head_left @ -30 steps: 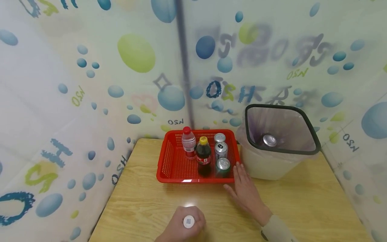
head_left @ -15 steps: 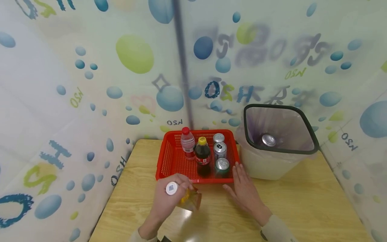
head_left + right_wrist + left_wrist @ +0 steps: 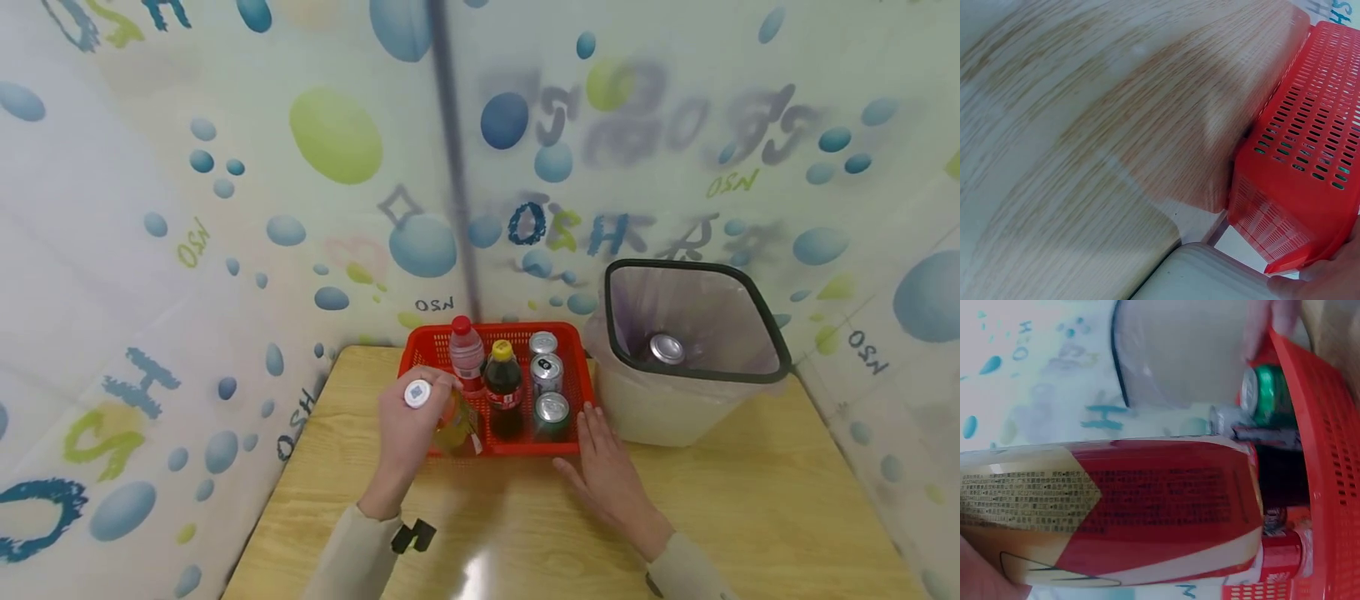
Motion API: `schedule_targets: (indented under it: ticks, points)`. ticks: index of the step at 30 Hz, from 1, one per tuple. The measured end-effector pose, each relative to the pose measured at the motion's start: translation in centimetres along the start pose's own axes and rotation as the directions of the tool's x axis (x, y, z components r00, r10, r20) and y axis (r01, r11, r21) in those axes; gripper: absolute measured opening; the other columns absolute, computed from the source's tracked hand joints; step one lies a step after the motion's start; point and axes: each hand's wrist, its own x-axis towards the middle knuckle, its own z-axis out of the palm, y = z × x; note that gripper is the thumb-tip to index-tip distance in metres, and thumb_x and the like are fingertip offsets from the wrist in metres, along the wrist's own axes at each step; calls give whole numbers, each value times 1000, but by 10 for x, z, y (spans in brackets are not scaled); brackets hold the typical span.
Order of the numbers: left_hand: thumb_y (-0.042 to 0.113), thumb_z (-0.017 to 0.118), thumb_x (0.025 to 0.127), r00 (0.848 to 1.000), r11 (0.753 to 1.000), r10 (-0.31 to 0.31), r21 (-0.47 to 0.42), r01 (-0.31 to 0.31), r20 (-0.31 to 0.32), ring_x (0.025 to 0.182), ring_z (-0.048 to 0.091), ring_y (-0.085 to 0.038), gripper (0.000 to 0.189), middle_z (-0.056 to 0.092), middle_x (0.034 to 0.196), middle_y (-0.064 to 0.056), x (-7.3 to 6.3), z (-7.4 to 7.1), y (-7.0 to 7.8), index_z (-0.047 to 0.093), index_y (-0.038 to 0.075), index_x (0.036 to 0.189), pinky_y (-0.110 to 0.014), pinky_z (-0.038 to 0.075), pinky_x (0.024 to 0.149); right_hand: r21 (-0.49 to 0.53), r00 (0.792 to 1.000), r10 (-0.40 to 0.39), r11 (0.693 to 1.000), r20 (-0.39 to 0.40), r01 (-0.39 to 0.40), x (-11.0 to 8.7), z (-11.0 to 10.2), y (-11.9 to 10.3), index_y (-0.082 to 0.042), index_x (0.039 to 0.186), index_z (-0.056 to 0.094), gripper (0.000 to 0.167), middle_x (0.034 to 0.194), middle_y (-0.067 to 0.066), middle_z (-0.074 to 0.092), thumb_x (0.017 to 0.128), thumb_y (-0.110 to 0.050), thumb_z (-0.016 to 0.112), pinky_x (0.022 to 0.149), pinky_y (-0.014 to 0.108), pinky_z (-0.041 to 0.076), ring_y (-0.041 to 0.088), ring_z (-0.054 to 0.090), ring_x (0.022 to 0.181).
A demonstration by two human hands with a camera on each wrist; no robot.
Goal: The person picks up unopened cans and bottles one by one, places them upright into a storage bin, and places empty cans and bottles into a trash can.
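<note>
My left hand [image 3: 402, 429] grips a bottle [image 3: 456, 425] with a white cap, tilted above the left front part of the red plastic basket [image 3: 525, 449]. The bottle's red and tan label [image 3: 1166, 494] fills much of the left wrist view. My right hand [image 3: 609, 479] rests against the basket's front right corner, fingers extended along the rim and thumb apart. Inside the basket stand a red-capped clear bottle [image 3: 467, 354], a yellow-capped cola bottle [image 3: 503, 387] and a column of drink cans [image 3: 547, 372]. In the right wrist view, the right hand [image 3: 1329, 278] touches the basket's rim.
A pale bin [image 3: 660, 412] with a black rim and a plastic liner stands right of the basket, with a can [image 3: 666, 348] inside. Both stand on a wooden table [image 3: 540, 533], with a patterned sheet [image 3: 337, 208] behind.
My left hand has carried the bottle from the table's front forward and left, over the basket, tilting it on the way. My right hand has stayed at the corner.
</note>
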Motion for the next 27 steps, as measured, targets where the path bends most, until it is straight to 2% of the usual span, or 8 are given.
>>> schedule_targets:
  ticks: [5, 10, 13, 16, 20, 23, 27]
  points:
    - [11, 68, 95, 999, 1000, -25, 6, 25, -42, 75, 60, -20, 13, 75, 85, -8, 14, 5, -18, 74, 3, 87, -26, 51, 64, 9, 1000, 8, 1000, 9, -8, -1, 2, 0, 15, 153, 33, 87, 165, 31, 23, 101, -48, 62, 120, 60, 27, 47, 21, 153]
    - [11, 69, 95, 995, 997, -63, 30, 66, -72, 73, 60, -20, 14, 72, 81, -8, 24, 11, -41, 74, 1, 88, -25, 50, 62, 10, 1000, -2, 1000, -18, 2, -1, 3, 0, 15, 153, 35, 86, 164, 31, 26, 101, -48, 61, 119, 61, 28, 47, 23, 153]
    - [11, 69, 95, 995, 994, -86, 65, 89, -42, 76, 60, -19, 12, 73, 84, -6, 30, 13, -58, 75, 1, 92, -25, 51, 67, 10, 1000, -6, 1000, -20, 6, -1, 3, 0, 15, 153, 35, 85, 164, 31, 26, 101, -47, 62, 120, 61, 28, 47, 23, 153]
    - [11, 69, 95, 993, 990, -114, 87, 112, 27, 79, 61, -20, 10, 74, 87, -7, 35, 16, -76, 75, 2, 95, -26, 52, 70, 10, 1000, 1, 1000, -13, -1, -1, 3, 1, 15, 153, 35, 86, 164, 31, 25, 100, -47, 63, 120, 61, 28, 47, 22, 153]
    - [11, 68, 96, 980, 985, -168, 64, 162, 107, 82, 62, -23, 9, 74, 94, -15, 43, 18, -97, 73, 3, 97, -30, 53, 73, 9, 1000, 10, 1000, -12, -9, -2, 4, 1, 15, 153, 35, 86, 165, 31, 24, 100, -47, 63, 120, 61, 28, 47, 22, 153]
    - [13, 69, 96, 969, 976, -214, 76, 206, 122, 84, 61, -23, 12, 73, 96, -17, 46, 20, -111, 73, 2, 98, -32, 53, 75, 12, 1000, 11, 1000, -11, -11, -1, 3, 0, 15, 153, 34, 86, 165, 31, 24, 101, -47, 61, 120, 61, 28, 47, 21, 153]
    - [16, 70, 95, 959, 964, -254, 117, 239, 129, 81, 61, -21, 15, 72, 91, -11, 49, 20, -124, 73, 2, 99, -31, 51, 72, 13, 1000, 16, 1000, 0, -16, -1, 3, 0, 14, 154, 33, 86, 166, 30, 24, 102, -49, 59, 120, 60, 28, 46, 20, 154]
